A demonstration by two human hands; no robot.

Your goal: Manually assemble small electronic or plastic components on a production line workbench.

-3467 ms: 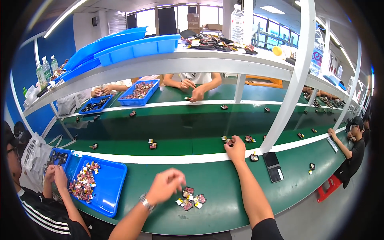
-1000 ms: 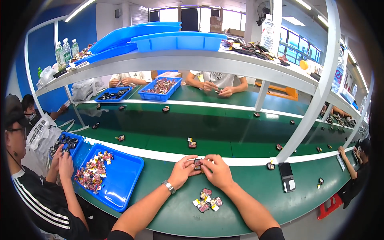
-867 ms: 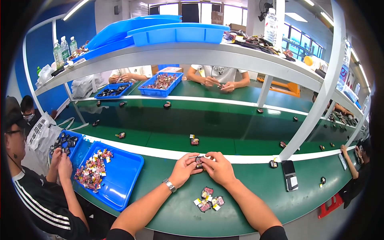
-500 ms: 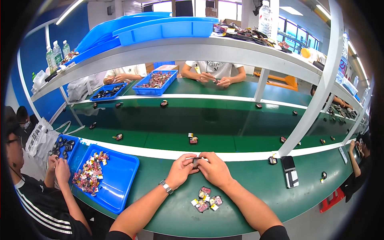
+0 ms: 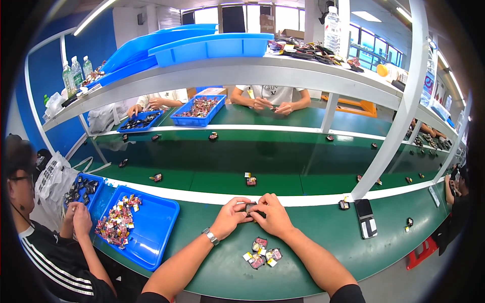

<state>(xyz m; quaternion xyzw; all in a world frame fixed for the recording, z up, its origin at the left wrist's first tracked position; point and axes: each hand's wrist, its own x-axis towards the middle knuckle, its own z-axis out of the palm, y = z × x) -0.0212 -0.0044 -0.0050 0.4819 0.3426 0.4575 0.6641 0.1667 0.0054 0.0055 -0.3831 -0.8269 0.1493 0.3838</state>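
Both hands, left (image 5: 230,217) and right (image 5: 273,216), pinched around a small dark part (image 5: 250,207), above red-and-white packets (image 5: 261,251).

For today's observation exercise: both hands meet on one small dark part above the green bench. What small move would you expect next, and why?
Probably the left hand and right hand press or seat the small dark part pinched between their fingers, then set it down. Both hands grip it together, clear of the green bench, and a little cluster of similar parts lies just below them.

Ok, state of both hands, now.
Left hand: closed on the small dark rectangular part.
Right hand: closed on the same part.
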